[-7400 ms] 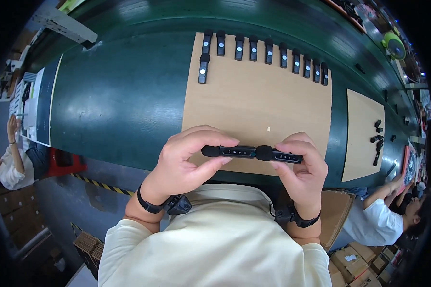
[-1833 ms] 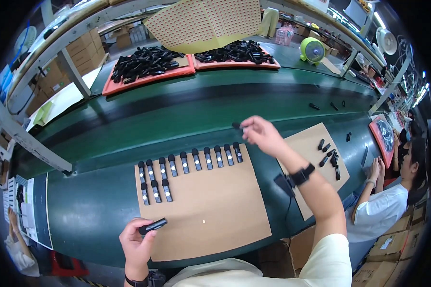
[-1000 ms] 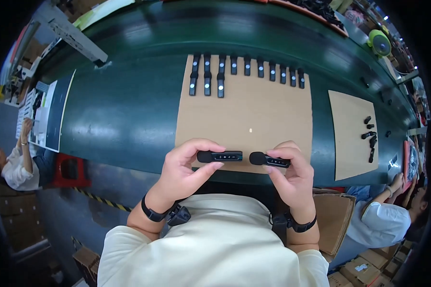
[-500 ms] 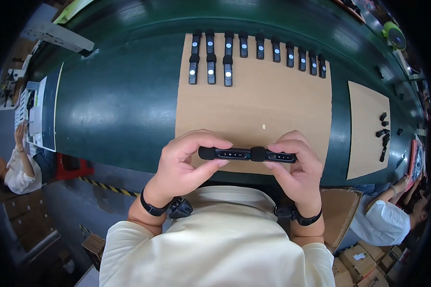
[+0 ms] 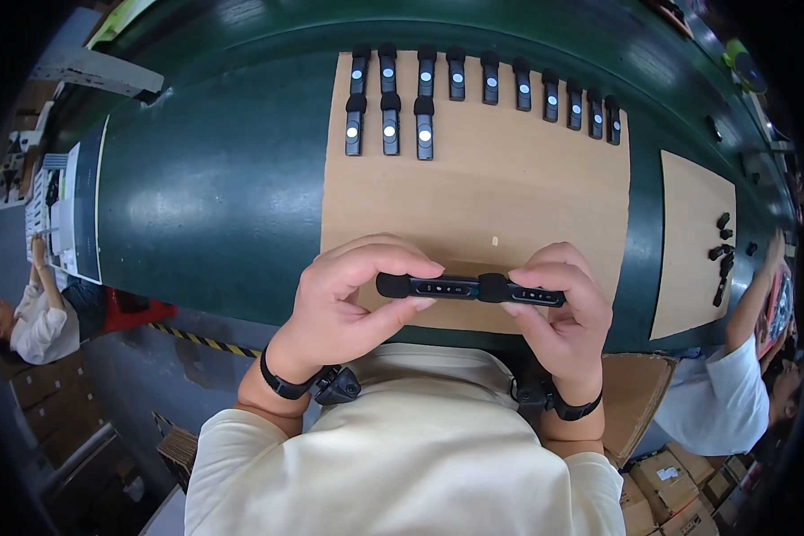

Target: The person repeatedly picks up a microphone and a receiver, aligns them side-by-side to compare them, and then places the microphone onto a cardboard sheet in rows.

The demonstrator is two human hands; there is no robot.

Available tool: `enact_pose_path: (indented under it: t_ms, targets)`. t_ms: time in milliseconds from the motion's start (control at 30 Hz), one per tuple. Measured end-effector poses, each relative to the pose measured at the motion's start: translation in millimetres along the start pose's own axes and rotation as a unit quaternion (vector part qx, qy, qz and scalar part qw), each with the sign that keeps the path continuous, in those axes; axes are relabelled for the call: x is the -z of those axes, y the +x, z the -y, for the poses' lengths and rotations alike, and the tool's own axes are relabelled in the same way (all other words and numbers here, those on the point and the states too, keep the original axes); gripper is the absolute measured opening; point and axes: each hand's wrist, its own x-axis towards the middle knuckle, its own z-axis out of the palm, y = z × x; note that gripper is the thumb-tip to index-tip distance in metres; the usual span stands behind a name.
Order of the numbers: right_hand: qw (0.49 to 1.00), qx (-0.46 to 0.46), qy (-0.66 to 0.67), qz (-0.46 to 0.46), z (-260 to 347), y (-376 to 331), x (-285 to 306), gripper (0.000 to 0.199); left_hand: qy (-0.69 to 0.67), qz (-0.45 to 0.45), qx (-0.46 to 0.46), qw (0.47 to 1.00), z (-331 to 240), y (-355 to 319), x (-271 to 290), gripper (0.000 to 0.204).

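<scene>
Thumb and fingers of my left hand (image 5: 344, 299) pinch a small black wireless microphone (image 5: 456, 288) with a foam tip. A second, matching microphone (image 5: 536, 296) is pinched in my right hand (image 5: 570, 313). The two lie end to end in one line, the foam of the second meeting the tail of the first. Small marks show along their upward sides. Both are held over the near edge of a brown cardboard sheet (image 5: 473, 196). At its far end several more black microphones (image 5: 424, 129) stand in rows, each with a pale round spot.
A narrower cardboard sheet (image 5: 688, 241) on the right carries small black pieces (image 5: 722, 255). The green table (image 5: 205, 196) runs beneath both sheets. One person (image 5: 40, 322) sits at the far left, another (image 5: 715, 402) at the right. Cardboard boxes (image 5: 674, 482) are stacked at lower right.
Both hands and the two microphones have shifted slightly right in view. The person at the right has stretched an arm forward; the one at the left has lowered a hand.
</scene>
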Motion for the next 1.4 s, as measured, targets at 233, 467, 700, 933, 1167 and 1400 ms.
enact_pose_path:
  t_ms: [233, 467, 700, 933, 1167, 1400]
  targets:
    - [0.996, -0.007, 0.072, -0.059, 3.4, -4.8, -2.6, 0.027, 0.076, -0.039, -0.049, 0.995, -7.7, 9.3, -11.9, 0.035]
    - [0.989, 0.012, 0.113, -0.091, 3.3, -11.1, 5.7, 0.031, 0.113, 0.013, -0.089, 0.99, 0.6, 13.0, -11.1, 0.037]
    - [0.997, 0.071, -0.039, 0.012, 5.3, -6.0, 6.3, 0.04, 0.049, 0.02, -0.056, 0.997, -1.0, 11.5, -19.9, 0.026]
    - [0.992, 0.117, -0.036, 0.007, 5.4, 2.8, -14.5, 0.035, 0.051, 0.016, -0.064, 0.997, -1.1, 10.1, -21.8, 0.024]
    - [0.992, 0.109, -0.054, 0.016, 11.2, 10.0, -9.5, 0.032, 0.149, 0.027, -0.125, 0.98, -8.7, 18.9, -20.4, 0.027]
    - [0.987, 0.063, -0.129, 0.073, 17.1, 40.2, 14.8, 0.027, 0.238, -0.006, -0.141, 0.961, -13.2, 48.0, -11.5, 0.022]
